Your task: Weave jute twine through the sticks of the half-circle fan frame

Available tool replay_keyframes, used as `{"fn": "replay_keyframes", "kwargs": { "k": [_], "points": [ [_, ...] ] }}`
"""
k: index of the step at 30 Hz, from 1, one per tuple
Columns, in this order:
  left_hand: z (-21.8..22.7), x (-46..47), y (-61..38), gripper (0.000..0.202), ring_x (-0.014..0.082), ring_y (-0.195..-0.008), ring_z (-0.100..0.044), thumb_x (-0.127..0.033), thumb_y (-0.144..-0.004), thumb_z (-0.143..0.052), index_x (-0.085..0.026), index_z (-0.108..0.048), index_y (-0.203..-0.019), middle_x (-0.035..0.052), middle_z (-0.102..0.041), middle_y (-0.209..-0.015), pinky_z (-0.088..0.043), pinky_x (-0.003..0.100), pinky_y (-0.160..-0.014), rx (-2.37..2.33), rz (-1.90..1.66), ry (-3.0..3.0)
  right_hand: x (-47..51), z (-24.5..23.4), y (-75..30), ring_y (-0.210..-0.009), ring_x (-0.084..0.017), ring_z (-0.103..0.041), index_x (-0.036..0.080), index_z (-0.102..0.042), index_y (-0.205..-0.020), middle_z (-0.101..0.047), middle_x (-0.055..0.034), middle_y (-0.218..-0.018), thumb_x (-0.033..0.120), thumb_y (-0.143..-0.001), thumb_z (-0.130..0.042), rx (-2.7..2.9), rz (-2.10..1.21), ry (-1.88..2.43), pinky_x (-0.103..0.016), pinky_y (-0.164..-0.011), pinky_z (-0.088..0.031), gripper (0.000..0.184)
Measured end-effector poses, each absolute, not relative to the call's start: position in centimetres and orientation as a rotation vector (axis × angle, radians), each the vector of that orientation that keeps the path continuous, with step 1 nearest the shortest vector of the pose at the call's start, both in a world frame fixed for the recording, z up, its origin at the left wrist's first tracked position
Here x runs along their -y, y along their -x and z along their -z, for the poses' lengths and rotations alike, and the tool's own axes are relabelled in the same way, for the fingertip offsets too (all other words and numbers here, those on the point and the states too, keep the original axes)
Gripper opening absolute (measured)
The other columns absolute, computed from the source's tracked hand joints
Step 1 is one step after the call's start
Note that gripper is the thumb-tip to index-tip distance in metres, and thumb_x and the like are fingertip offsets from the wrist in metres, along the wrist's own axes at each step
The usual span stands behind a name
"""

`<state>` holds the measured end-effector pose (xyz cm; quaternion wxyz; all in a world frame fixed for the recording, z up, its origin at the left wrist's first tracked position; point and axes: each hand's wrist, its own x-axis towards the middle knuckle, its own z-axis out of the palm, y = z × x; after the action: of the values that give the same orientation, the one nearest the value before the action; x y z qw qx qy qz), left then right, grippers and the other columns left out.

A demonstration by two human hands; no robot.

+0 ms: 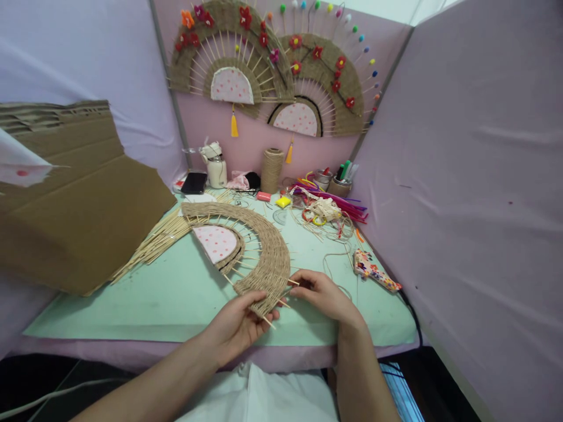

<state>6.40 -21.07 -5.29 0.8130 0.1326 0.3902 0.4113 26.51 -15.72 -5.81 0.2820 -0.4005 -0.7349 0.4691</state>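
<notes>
A half-round fan woven from brown twine over thin sticks [275, 252] lies tilted on the table, its stick tips jutting past the outer edge. Its inner half-disc is covered with white cloth with pink dots [216, 242]. My left hand [240, 325] grips the fan's near end, thumb on top and fingers underneath. At the outer edge, beside a protruding stick tip, the fingers of my right hand [319, 293] are pinched together; what lies between them is hidden. Loose twine [336, 255] curls on the table beyond that hand.
Thin sticks [153, 243] and a large cardboard sheet [83, 205] occupy the left. A twine spool [272, 170], white bottle [217, 170] and phone [194, 183] stand behind. Coloured pipe cleaners [352, 208] and a floral-patterned item [373, 271] lie right. Decorated fans [229, 53] hang on the back wall.
</notes>
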Motion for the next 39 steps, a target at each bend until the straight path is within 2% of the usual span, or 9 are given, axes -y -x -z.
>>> {"fn": "replay_keyframes", "kwargs": {
  "k": [3,9,13,18,26,35,39],
  "points": [
    [5.4,21.0,-6.4,0.03,0.0121,-0.06,-0.061,-0.019,-0.079,-0.056,-0.005,-0.059,-0.105,0.0146,-0.068,-0.094,-0.048,0.018,-0.051,-0.805,-0.861,-0.285,15.7,5.8,-26.9,-0.069,-0.012,-0.053,0.018,-0.063,-0.086,-0.063,-0.0008,-0.078,0.025,-0.078,-0.055,2.049,-0.996,1.142,-0.024,-0.064,-0.041,0.013],
    [5.3,21.3,-6.3,0.025,0.0105,-0.058,-0.06,-0.014,-0.075,-0.059,-0.006,-0.061,-0.099,0.012,-0.068,-0.094,-0.048,0.018,-0.05,-0.838,-0.855,-0.285,15.0,6.1,-26.9,-0.077,-0.016,-0.055,0.02,-0.06,-0.082,-0.061,-0.0034,-0.079,0.022,-0.084,-0.05,2.068,-0.442,1.161,-0.029,-0.071,-0.041,0.01],
    [5.4,21.5,-6.0,0.024,0.0106,-0.057,-0.06,-0.015,-0.075,-0.06,-0.007,-0.062,-0.097,0.0113,-0.068,-0.093,-0.048,0.019,-0.051,-0.833,-0.847,-0.281,14.5,6.4,-26.8,-0.08,-0.017,-0.054,0.02,-0.059,-0.084,-0.06,-0.0045,-0.08,0.022,-0.086,-0.049,1.943,-0.234,1.115,-0.03,-0.073,-0.042,0.011],
    [5.7,21.9,-5.5,0.018,0.0103,-0.059,-0.061,-0.013,-0.075,-0.06,-0.008,-0.063,-0.092,0.0108,-0.068,-0.094,-0.05,0.02,-0.055,-0.805,-0.864,-0.276,13.2,6.3,-27.6,-0.079,-0.018,-0.054,0.018,-0.058,-0.083,-0.06,-0.005,-0.08,0.023,-0.086,-0.049,1.771,-0.051,1.265,-0.031,-0.072,-0.041,0.011],
    [5.5,22.3,-4.7,0.018,0.0106,-0.058,-0.061,-0.01,-0.074,-0.06,-0.006,-0.063,-0.092,0.0121,-0.069,-0.087,-0.05,0.019,-0.056,-0.796,-0.879,-0.295,11.8,4.8,-27.3,-0.077,-0.02,-0.053,0.017,-0.059,-0.08,-0.062,-0.0087,-0.083,0.023,-0.083,-0.047,1.687,-0.019,1.442,-0.032,-0.071,-0.039,0.013],
    [6.1,22.6,-4.7,0.02,0.0138,-0.066,-0.064,-0.014,-0.077,-0.058,-0.007,-0.062,-0.096,0.0119,-0.069,-0.085,-0.051,0.021,-0.059,-0.772,-0.874,-0.27,9.8,4.2,-24.4,-0.075,-0.018,-0.053,0.018,-0.059,-0.079,-0.062,-0.0061,-0.08,0.023,-0.083,-0.048,1.806,-0.109,1.414,-0.029,-0.07,-0.037,0.012],
    [6.0,22.7,-4.4,0.022,0.0117,-0.059,-0.062,-0.015,-0.077,-0.059,-0.007,-0.061,-0.097,0.0117,-0.07,-0.085,-0.051,0.021,-0.057,-0.761,-0.87,-0.258,8.8,5.4,-23.5,-0.075,-0.018,-0.053,0.018,-0.06,-0.078,-0.062,-0.0059,-0.08,0.022,-0.082,-0.05,1.914,-0.1,1.519,-0.028,-0.068,-0.035,0.011]
  ]
}}
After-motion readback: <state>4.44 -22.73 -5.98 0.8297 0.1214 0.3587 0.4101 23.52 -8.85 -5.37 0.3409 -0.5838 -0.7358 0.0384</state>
